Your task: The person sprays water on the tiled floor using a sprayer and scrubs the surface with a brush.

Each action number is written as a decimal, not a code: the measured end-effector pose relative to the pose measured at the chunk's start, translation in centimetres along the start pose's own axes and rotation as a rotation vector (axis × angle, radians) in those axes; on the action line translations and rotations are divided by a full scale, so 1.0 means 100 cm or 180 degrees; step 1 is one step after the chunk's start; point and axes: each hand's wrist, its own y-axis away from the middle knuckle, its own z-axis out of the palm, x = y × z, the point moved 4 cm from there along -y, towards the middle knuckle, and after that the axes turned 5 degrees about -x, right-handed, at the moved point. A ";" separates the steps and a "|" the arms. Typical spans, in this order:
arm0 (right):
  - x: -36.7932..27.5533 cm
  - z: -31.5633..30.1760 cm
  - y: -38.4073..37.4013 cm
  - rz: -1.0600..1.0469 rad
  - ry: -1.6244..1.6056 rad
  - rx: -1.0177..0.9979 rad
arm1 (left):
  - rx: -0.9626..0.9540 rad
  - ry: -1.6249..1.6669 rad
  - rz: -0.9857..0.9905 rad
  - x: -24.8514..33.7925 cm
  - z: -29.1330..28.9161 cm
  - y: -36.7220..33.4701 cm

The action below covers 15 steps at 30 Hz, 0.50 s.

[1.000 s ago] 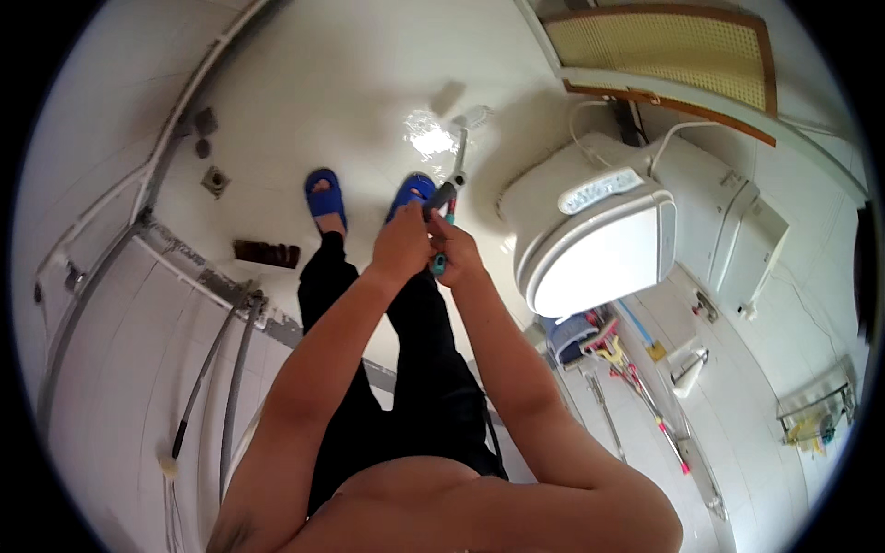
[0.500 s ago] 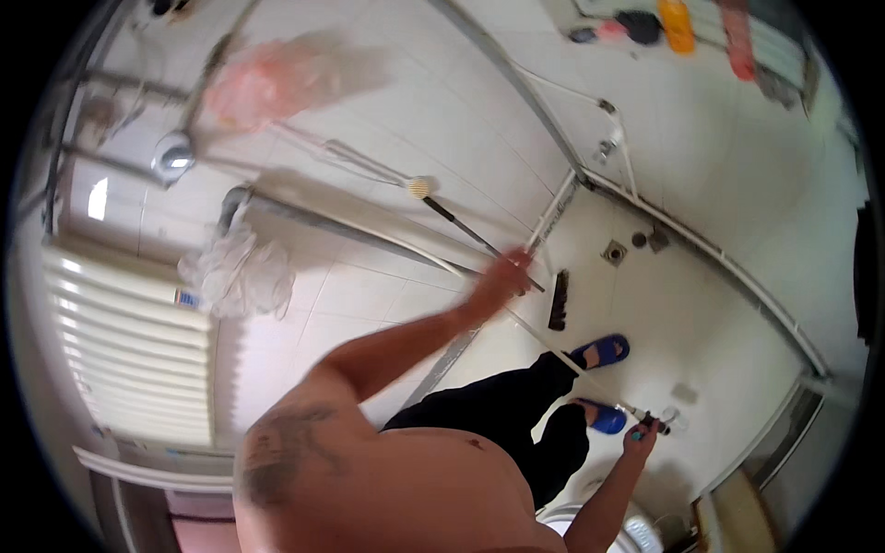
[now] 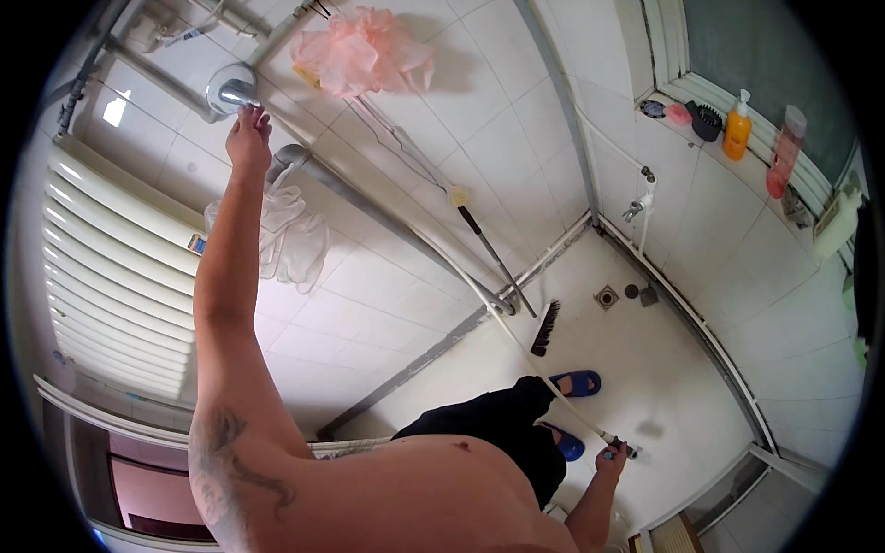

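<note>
At the upper left, my left hand [image 3: 247, 138] reaches up to the wall and has its fingers closed on the chrome lever [image 3: 238, 94] of a round wall-mounted shower valve [image 3: 221, 85]. Low on the right, my right hand [image 3: 609, 457] grips the dark fitting [image 3: 619, 445] at the end of a long white hose [image 3: 470, 284]. That hose runs down across the wall past my legs to the fitting. The nozzle's tip is small and points over the white floor.
A pink bath puff [image 3: 364, 51] and clear plastic bags [image 3: 290, 235] hang on the wall. A white radiator [image 3: 115, 286] stands left. A long-handled brush [image 3: 546, 329] and floor drain [image 3: 606, 297] lie ahead of my blue slippers [image 3: 581, 382]. Bottles [image 3: 737, 129] line the window ledge.
My left hand has gone from the middle, near the hose and the pole, up and left to the valve lever. My right hand still holds the hose fitting. The view has shifted.
</note>
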 end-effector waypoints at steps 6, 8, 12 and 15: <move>0.007 -0.016 -0.005 0.0079 0.0080 0.0075 | -0.0263 0.0318 0.0006 0.005 0.017 -0.009; 0.009 -0.016 -0.008 0.0095 0.0149 0.0035 | -0.0156 0.0280 0.0013 0.007 0.017 -0.009; 0.017 0.000 0.005 0.0042 0.0052 0.0078 | -0.0077 0.0247 0.0059 0.009 0.018 -0.008; 0.013 -0.008 0.004 -0.0001 -0.0037 0.0125 | -0.0116 0.0293 0.0068 0.007 0.032 0.007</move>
